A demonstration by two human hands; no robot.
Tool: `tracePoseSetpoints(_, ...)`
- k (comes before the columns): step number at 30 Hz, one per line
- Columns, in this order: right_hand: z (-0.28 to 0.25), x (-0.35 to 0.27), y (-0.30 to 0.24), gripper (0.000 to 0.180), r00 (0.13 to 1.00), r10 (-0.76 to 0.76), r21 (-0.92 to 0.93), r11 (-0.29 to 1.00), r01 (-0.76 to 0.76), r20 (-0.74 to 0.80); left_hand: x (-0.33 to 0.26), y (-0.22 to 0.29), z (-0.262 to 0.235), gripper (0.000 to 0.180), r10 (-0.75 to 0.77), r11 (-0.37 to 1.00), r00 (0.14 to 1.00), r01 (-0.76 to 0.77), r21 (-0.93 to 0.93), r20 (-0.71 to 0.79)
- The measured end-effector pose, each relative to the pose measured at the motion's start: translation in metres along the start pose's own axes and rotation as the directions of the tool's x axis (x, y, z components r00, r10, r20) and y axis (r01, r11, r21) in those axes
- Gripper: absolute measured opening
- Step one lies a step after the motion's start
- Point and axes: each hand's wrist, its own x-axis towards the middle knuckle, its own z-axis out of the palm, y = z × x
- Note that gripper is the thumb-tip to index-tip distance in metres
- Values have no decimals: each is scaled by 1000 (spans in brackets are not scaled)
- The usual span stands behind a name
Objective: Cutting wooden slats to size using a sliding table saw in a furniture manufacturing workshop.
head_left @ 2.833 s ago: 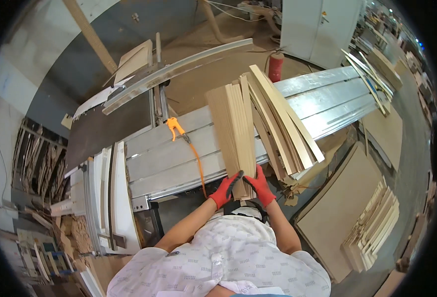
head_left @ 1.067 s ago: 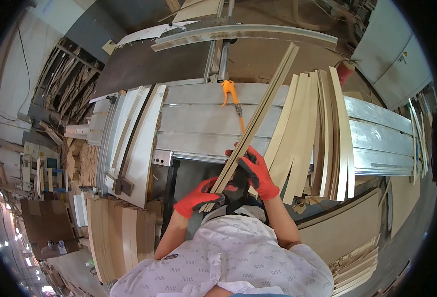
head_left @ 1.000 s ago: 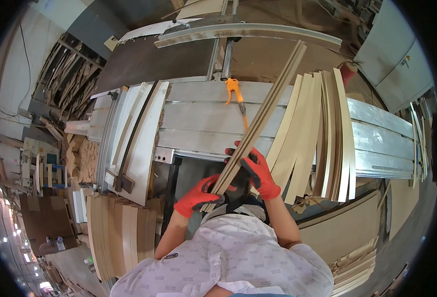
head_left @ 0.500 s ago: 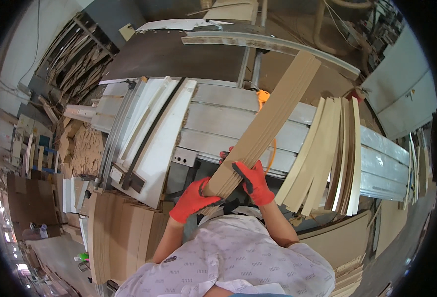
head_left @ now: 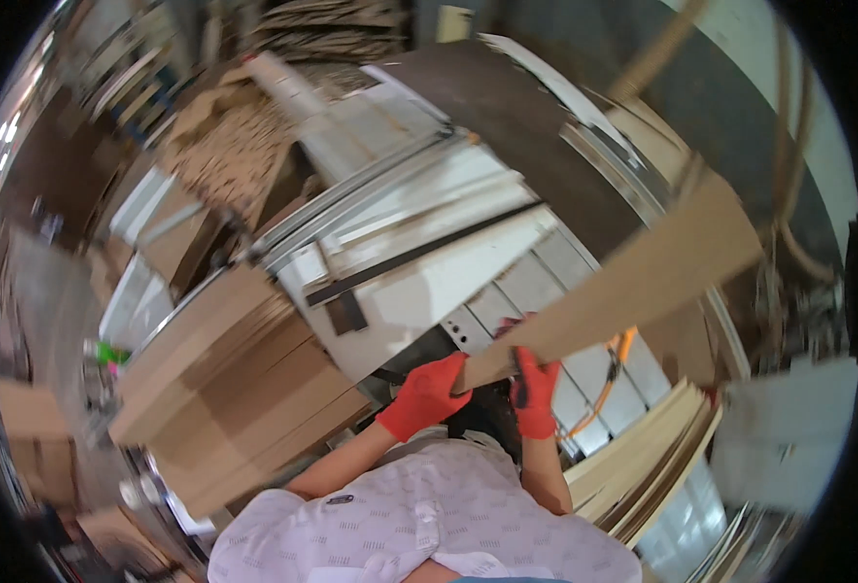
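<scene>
A long tan wooden board (head_left: 623,282) is held up at a slant in front of the person, its near end at chest height and its far end rising up and to the right. The left hand (head_left: 427,396), in a red glove, supports that near end from below and to the left, fingers curled against the board's edge. The right hand (head_left: 534,391), also red-gloved, clamps the same end from the right, fingers wrapped around it. Beyond the board lies a white saw table (head_left: 419,262) with a black guide strip. To the left of the board sits a stack of tan panels (head_left: 225,389); below and right of it leans a fan of pale boards (head_left: 643,466). The board appears to be mid-carry, swung between the piles. Setting it down would likely call for lowering the far end level while both hands keep their grip.
</scene>
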Motion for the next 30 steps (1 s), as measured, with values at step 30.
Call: tracePoseSetpoints(30,128,170,-3,15,744,-151,58,987,150,651,137,-46,-3,51,-194,910,855,-26,-413,-480)
